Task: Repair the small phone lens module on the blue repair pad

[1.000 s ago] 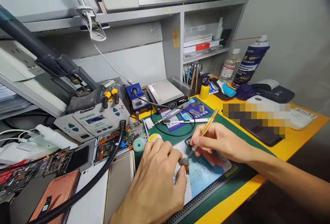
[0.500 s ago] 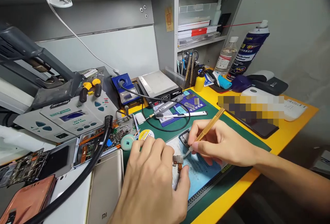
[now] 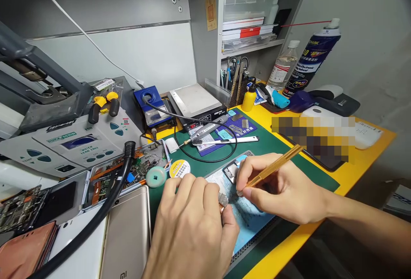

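1. You are partway through: the small metal part (image 3: 223, 199) with its copper-coloured strip is off the surface (image 3: 289, 255), up in your hand, not set down. How much is done on it, and how much is left, I cannot tell.
2. Your left hand (image 3: 192, 223) is curled nearly closed, with the small metal part apparently pinched between thumb and forefinger, above the blue-white pad (image 3: 248, 225).
3. Your right hand (image 3: 279, 189) grips the gold pen-like tool (image 3: 276, 165) as you would a pencil, fingers closed round its lower end. They hide most of the tip, so I cannot tell whether it touches anything; it sits near the metal part, apart from it.
4. Count on the pad: one dark-framed piece (image 3: 230, 172), just beside your right fingers.
5. Count around you: one teal roll (image 3: 156, 177), one round yellow label (image 3: 180, 169), one white-handled brush (image 3: 237, 140), one yellow bottle (image 3: 249, 98) and one yellow-and-black pliers (image 3: 104, 106).
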Tool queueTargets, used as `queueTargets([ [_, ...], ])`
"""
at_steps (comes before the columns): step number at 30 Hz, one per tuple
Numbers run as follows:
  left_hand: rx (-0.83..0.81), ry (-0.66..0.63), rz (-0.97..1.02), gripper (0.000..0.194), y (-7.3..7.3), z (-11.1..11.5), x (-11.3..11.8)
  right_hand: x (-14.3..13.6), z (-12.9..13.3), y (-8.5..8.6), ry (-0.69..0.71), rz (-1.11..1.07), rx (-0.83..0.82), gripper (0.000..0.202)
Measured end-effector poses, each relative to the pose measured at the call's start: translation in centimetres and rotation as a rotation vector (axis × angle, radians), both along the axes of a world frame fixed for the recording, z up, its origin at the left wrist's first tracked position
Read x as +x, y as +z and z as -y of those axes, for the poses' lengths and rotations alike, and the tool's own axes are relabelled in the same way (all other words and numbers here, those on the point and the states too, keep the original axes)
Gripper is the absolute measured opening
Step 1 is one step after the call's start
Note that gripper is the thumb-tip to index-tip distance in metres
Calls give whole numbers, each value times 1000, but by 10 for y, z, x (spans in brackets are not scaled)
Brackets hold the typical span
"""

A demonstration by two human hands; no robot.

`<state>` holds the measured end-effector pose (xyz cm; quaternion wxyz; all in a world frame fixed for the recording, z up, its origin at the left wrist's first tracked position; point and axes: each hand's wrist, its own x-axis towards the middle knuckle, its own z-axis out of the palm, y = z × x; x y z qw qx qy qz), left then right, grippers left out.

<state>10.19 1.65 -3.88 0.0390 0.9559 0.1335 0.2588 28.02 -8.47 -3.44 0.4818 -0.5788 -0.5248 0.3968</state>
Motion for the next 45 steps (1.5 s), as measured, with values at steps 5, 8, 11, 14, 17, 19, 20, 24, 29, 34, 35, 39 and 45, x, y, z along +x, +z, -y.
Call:
queueTargets([
  [5, -9, -4, -27, 5, 0, -1, 1, -1, 0, 0, -3, 31, -12, 7],
  [8, -25, -7, -49, 4, 0, -2, 0, -2, 0, -1, -7, 6, -32, 7],
  [11, -29, -13, -52, 5, -1, -3, 0, -2, 0, -2, -5, -7, -35, 8],
  [14, -43, -13, -52, 4, -1, -2, -1, -1, 1, -2, 0, -5, -23, 12],
  [17, -54, -16, -52, 4, 0, -2, -1, 0, 0, -2, 7, -14, -28, 13],
  [19, -59, -25, -61, 5, 1, -2, -1, 0, 0, -1, 13, -12, -33, 12],
  [20, -63, -28, -67, 6, 1, -2, -1, 0, 0, -1, 14, -6, -35, 11],
  [24, -95, -14, -79, 8, 4, -3, -2, -1, 0, 0, 13, 18, -43, 9],
  [29, -163, -9, -98, 10, 6, -5, -4, -1, -1, -1, -1, 37, -60, 8],
  [34, -196, -6, -112, 9, 6, -5, -4, 0, 0, -1, -8, 29, -61, 10],
  [35, -201, -8, -111, 9, 5, -5, -4, 0, 0, -1, -11, 34, -53, 10],
  [39, -228, -23, -114, 9, 4, -5, -3, -1, -1, -1, -11, 51, -37, 8],
  [45, -229, -34, -120, 12, 3, -6, -3, -1, 0, -3, -5, 46, -42, 11],
])
